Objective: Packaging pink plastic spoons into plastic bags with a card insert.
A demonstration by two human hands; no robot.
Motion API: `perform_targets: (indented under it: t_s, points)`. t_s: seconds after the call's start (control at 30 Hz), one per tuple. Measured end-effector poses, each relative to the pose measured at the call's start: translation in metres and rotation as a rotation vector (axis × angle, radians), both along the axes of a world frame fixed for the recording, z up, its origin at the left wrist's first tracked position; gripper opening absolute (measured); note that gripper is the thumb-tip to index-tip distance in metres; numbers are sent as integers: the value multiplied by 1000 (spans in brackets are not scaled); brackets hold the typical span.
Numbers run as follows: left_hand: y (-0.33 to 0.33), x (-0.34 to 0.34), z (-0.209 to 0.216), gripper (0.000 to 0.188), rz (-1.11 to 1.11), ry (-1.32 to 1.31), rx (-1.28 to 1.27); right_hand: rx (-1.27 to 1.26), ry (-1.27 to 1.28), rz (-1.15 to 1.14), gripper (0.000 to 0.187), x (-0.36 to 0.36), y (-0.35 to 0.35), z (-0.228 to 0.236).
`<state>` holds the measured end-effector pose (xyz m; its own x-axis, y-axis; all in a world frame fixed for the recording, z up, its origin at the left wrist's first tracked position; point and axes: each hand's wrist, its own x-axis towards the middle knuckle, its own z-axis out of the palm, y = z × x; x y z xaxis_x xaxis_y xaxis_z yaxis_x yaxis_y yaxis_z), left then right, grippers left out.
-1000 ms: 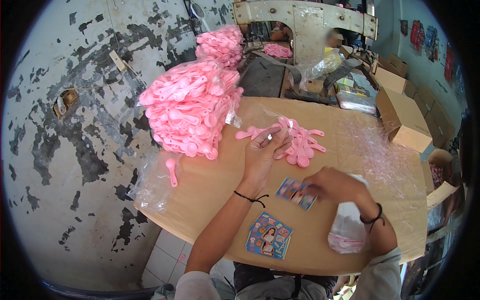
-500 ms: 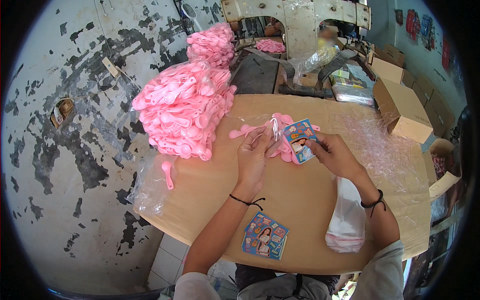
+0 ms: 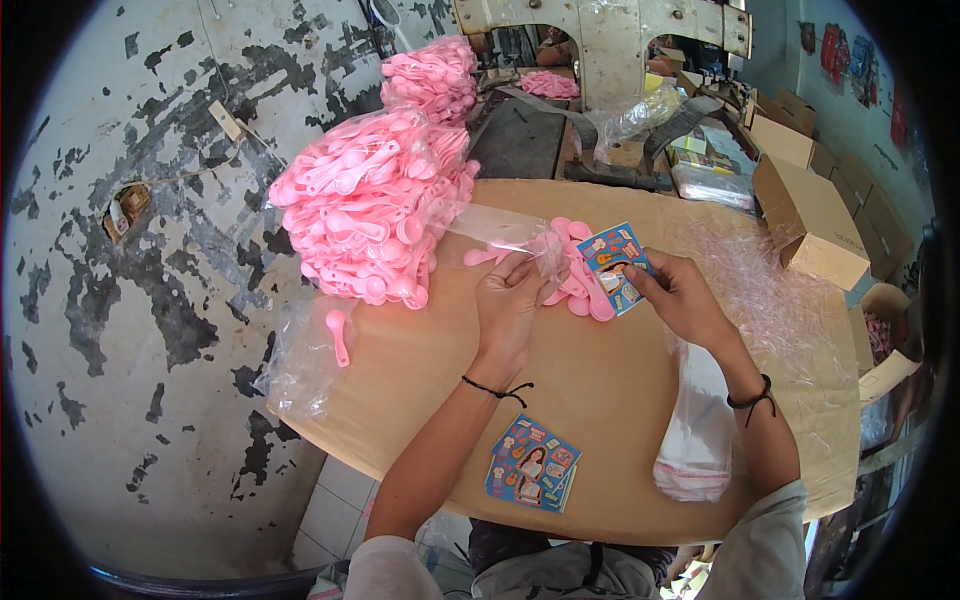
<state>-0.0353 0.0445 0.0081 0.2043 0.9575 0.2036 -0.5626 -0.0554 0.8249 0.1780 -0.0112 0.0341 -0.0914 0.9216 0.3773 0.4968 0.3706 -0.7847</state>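
- Blue printed card point(image 3: 620, 252), gripped between the thumb and fingers of your right hand point(image 3: 680, 298).
- Clear bag point(image 3: 495, 225), pinched in the fingertips of your left hand point(image 3: 508, 305); your hands are apart, near each other.
- Loose pink spoons point(image 3: 570, 232), just beyond your hands, toward the table's point(image 3: 610, 400) far edge.
- Card stack point(image 3: 530, 465), by the near edge.
- Clear-bag bundle point(image 3: 697, 420), beside your right forearm.
- Single spoon point(image 3: 336, 320), at the left edge.
- Bagged spoon heap point(image 3: 360, 215), far-left corner.

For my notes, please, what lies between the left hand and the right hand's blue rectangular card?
Pink plastic spoons, partly behind clear plastic film, as the head view shows.
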Motion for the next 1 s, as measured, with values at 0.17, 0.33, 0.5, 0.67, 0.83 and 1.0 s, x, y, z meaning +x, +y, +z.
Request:
perform_targets:
  t_s: [0.17,0.33,0.5,0.67,0.83,1.0]
  points:
    - [0,0,0,26,18,25,19,-60,-49,42,21,-3,-4,4]
    - [-4,7,-3,29,-93,36,1,-25,-74,22,20,-13,-7,8]
    - [-7,8,3,32,-106,163,5,22,-99,41,17,-11,-10,11]
    - [-13,9,5,31,-271,296,50,-175,-176,90,18,-10,-16,17]
    - [-21,19,-4,45,-315,313,149,-39,79,73,20,-25,-14,4]
    - [-31,23,1,56,-322,166,329,-143,235,126,24,-35,-18,8]
